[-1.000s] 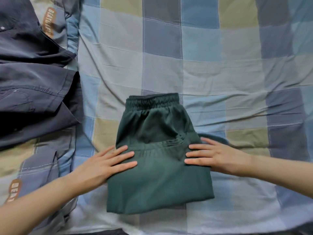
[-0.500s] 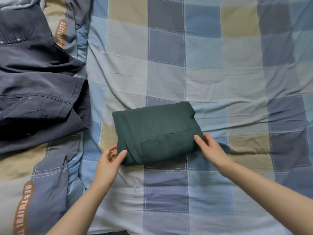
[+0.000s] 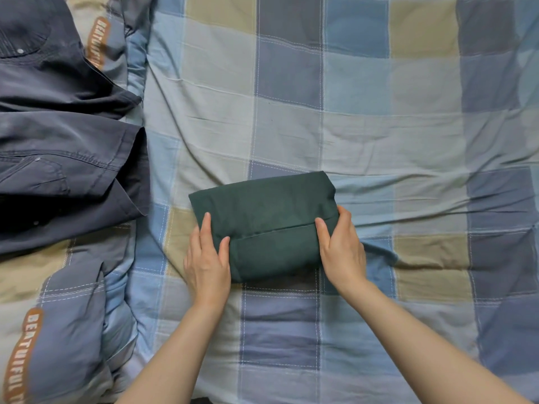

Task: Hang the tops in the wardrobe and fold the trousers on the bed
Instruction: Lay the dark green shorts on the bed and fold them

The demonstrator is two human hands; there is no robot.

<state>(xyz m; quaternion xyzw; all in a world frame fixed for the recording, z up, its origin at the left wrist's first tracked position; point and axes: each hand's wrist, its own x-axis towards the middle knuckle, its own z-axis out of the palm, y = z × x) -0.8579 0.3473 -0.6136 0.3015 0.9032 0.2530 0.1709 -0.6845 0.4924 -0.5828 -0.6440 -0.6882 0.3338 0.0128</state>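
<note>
Green cotton bundle, and both hands are clamping it: the left hand [image 3: 207, 262] is gripping the near-left corner, the right hand [image 3: 341, 252] is gripping the right end, fingers probably tucked underneath. The trousers [image 3: 264, 225] are lying folded mid-bed [image 3: 379, 118], long axis running left to right between the hands. Dark clothes [image 3: 64, 147] are sitting well off to the left.

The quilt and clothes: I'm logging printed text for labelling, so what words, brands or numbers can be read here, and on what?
"BEAUTIFUL T", cut off by the frame edge: orange strip on the quilt, lower left.
Upper orange strip: white lettering, too blurred to read.
Green trousers, dark garments: no text.
</note>
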